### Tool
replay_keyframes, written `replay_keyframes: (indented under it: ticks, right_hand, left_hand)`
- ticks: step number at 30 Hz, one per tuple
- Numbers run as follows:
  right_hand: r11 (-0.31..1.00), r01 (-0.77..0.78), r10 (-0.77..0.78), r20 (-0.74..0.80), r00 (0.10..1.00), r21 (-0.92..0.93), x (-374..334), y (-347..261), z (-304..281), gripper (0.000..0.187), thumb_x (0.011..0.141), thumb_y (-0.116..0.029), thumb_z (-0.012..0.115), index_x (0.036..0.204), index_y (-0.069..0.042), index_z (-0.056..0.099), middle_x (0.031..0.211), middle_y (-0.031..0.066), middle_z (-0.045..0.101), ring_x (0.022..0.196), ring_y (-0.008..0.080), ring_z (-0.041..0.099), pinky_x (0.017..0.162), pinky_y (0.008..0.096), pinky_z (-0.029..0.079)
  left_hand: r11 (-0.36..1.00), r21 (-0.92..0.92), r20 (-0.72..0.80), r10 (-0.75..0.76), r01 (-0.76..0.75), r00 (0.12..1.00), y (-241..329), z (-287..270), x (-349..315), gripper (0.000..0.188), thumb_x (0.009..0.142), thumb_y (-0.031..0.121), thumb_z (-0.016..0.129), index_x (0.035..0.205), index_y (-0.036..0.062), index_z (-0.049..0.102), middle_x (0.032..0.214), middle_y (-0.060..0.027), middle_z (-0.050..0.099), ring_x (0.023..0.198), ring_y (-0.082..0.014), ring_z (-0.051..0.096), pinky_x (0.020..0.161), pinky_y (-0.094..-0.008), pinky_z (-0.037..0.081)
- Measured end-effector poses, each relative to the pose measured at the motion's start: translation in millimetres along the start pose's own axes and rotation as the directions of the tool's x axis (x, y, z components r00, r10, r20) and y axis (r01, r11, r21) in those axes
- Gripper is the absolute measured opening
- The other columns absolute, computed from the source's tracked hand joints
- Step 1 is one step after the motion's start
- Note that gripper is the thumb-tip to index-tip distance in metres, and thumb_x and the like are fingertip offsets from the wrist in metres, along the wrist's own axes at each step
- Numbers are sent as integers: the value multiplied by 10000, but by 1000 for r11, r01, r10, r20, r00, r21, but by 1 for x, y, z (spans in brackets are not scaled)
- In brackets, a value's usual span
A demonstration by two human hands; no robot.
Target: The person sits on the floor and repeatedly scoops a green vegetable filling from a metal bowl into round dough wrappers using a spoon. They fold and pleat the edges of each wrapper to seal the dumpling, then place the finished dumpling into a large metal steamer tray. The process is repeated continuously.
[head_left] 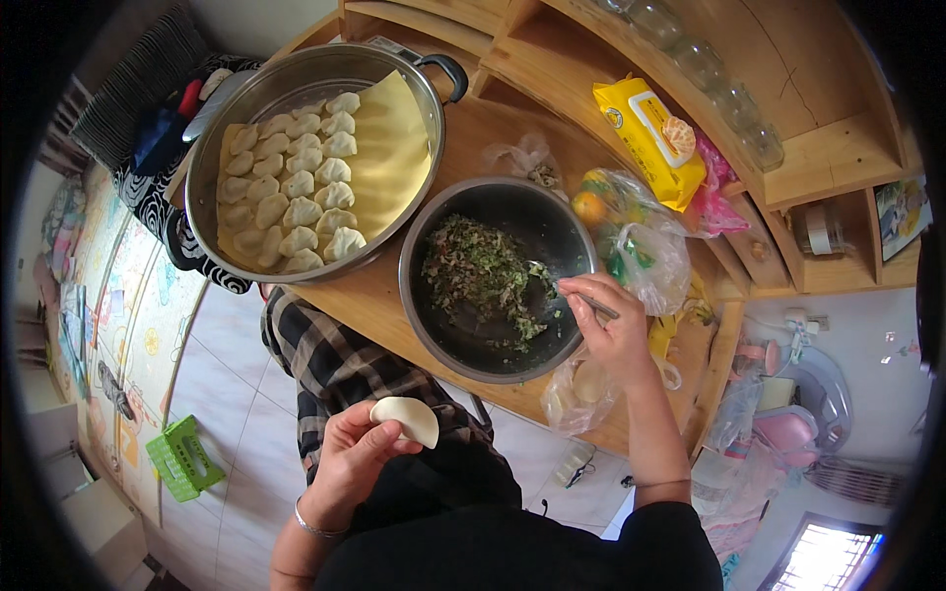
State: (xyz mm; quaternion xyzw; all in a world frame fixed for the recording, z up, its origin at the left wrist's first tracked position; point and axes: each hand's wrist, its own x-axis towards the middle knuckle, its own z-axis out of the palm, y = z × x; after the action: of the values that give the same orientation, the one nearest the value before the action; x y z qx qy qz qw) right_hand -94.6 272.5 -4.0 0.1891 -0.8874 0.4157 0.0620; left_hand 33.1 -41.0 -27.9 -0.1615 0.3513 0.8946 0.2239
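Above my lap, my left hand pinches a pale round dumpling wrapper between thumb and fingers. My right hand grips the handle of a metal spoon at the right rim of a dark metal bowl. The spoon's head reaches inside, by the filling. Chopped green and brown filling lies mostly in the left part of this bowl. To its left stands a wide steamer pot with a yellowish liner, on which several folded dumplings sit in rows.
A yellow wipes pack with a peeled mandarin on it stands behind the bowl. Plastic bags of fruit crowd the table's right side; another bag with pale rounds lies near its front edge. A green stool is on the floor.
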Motion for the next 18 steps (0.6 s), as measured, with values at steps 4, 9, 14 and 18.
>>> replay_keyframes:
  ticks: [4,9,14,18]
  right_hand:
    - [992,45,-37,69,997,-116,1,-1,1,184,872,-47,628,1051,-31,669,994,109,667,888,255,635,776,332,510]
    - [982,76,-61,95,994,-171,-1,4,8,166,880,-46,624,1035,-23,677,974,108,666,908,263,619,814,332,494]
    - [983,96,-74,138,988,-158,-2,8,13,174,872,-116,643,1032,-54,672,964,98,666,904,272,613,791,364,502]
    - [983,124,-95,199,975,-139,-3,6,15,173,866,-99,642,1028,-46,669,939,92,671,884,270,617,778,361,503]
  left_hand:
    - [1000,20,-66,22,-21,998,-1,3,0,191,920,71,595,1085,-21,627,970,-139,689,805,-200,697,755,-341,598]
    - [1000,22,-68,21,-20,997,-1,1,-1,199,924,76,594,1094,-22,623,976,-143,687,814,-198,697,750,-331,599]
    - [1000,23,-65,16,-15,998,-1,1,-1,197,925,80,594,1092,-21,625,993,-147,685,819,-200,696,752,-326,596]
    - [1000,26,-61,14,-12,998,-2,1,-1,200,925,81,594,1094,-21,625,1003,-148,683,831,-203,693,755,-322,594]
